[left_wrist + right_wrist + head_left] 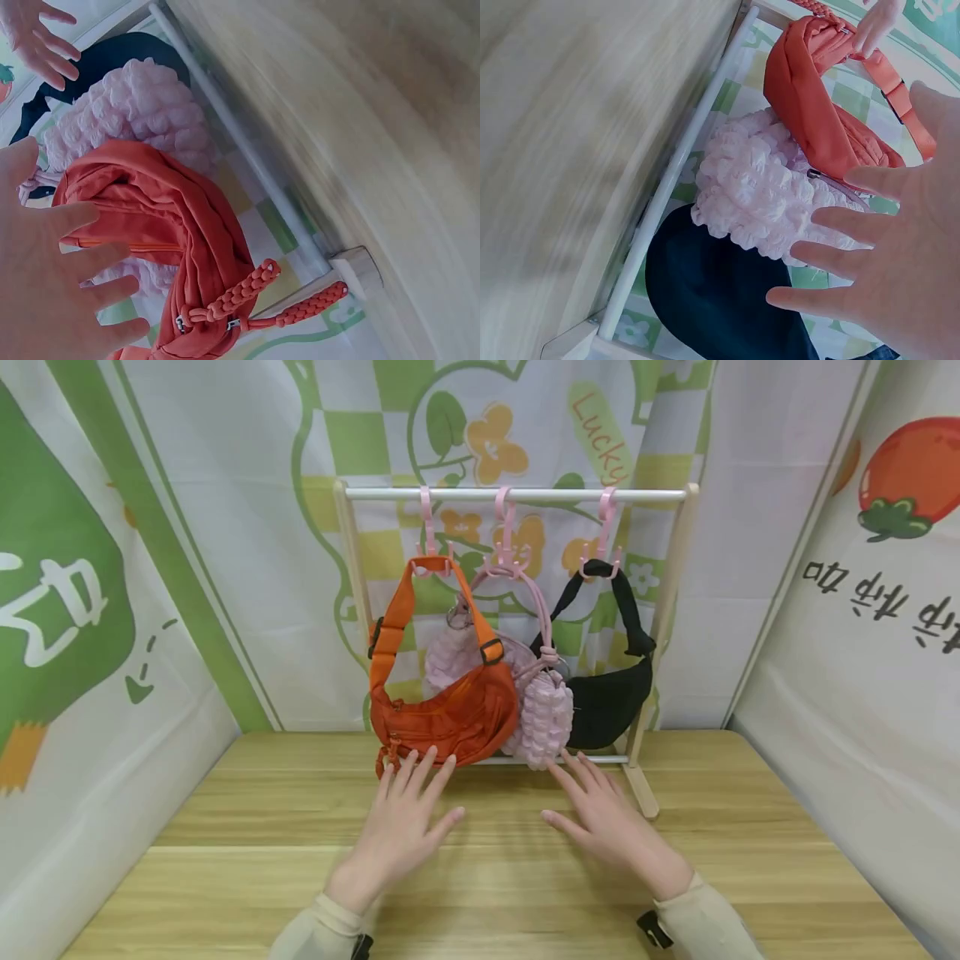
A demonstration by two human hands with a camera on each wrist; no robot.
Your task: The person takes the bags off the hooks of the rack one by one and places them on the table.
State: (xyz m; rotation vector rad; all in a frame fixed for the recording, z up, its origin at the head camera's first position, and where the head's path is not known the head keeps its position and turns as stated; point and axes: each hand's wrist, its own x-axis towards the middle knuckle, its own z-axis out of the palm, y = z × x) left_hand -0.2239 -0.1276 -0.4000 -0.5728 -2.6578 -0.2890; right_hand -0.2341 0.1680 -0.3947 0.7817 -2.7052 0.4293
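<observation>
Three bags hang side by side from pink hooks (504, 527) on a rack. On the left is an orange waist bag (450, 718) with braided zipper pulls (247, 289). A puffy pink bag (546, 714) hangs in the middle, partly hidden behind the orange one. To the right hangs a black waist bag (611, 702). My left hand (401, 822), fingers spread and straight, is in front of the orange bag and holds nothing. Fingers likewise spread, my right hand (611, 818) is in front of the pink and black bags, also holding nothing. Whether any fingertip touches a bag, I cannot tell.
The rack has a metal top rail (555, 494), wooden side posts (667, 585) and a low crossbar (671, 176). It stands towards the back of a wooden table (495, 893). Printed curtains (225, 527) enclose the table at the back and sides.
</observation>
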